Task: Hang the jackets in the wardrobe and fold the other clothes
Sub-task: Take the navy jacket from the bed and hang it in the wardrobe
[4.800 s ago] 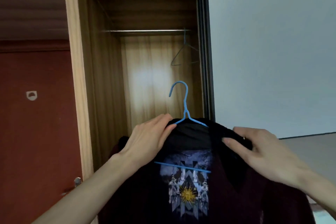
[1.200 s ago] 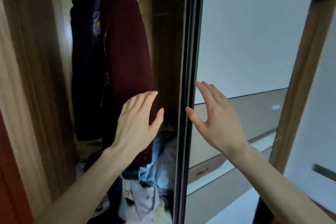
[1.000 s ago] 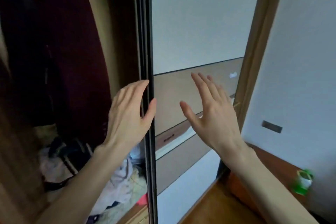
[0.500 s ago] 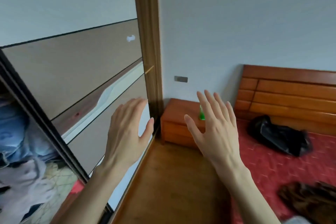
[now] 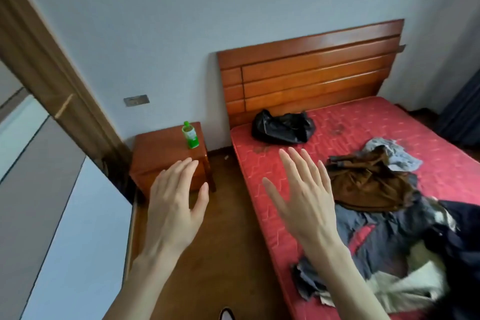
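Red mattress and wooden headboard fill the right of the head view, a bedside table with a green bottle at the bed's head-end corner. Both hands hang empty over the floor, fingers straight and slightly spread: the left hand and the right hand, which reaches over the mattress's near edge. The clothes lie heaped toward the foot-end edge: a brown jacket overlapping a dark blue garment, with a black bag by the headboard. Because they are tangled, lifting the jacket could likely drag others off the edge.
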The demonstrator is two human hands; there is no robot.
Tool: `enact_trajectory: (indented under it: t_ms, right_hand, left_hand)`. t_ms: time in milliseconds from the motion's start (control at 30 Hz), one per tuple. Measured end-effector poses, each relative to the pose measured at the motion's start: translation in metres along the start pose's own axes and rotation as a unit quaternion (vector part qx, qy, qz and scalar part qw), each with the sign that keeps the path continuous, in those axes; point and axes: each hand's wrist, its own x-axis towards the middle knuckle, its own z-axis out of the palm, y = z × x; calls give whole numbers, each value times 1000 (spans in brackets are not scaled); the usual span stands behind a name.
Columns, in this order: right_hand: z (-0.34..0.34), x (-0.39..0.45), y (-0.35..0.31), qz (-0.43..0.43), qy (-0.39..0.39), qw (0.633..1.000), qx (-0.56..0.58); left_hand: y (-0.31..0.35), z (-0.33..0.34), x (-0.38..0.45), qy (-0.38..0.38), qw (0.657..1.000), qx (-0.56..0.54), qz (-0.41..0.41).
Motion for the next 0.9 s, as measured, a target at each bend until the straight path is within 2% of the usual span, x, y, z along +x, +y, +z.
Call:
enact_trajectory:
  t_ms: [100, 333, 467, 533, 700, 900]
  right_hand:
    - [6, 1, 23, 57, -6, 998, -34]
    - [28, 9, 54, 189, 41, 977, -85]
    - [33, 7, 65, 248, 86, 959, -107]
    - [27, 3, 70, 242, 95, 958, -120]
    - [3, -22, 98, 339, 137, 912, -186]
    - [-22, -69, 132, 428, 166, 861, -220]
  left_hand:
    - [6, 32, 31, -27, 998, -43, 43]
    - [17, 95, 96, -80, 979, -112, 149]
    - [30, 128, 126, -122, 957, -154, 213]
    - [38, 138, 135, -124, 952, -161, 229]
    - [95, 180, 149, -171, 910, -215, 311]
    - [170, 215, 129, -214, 857, -262, 389]
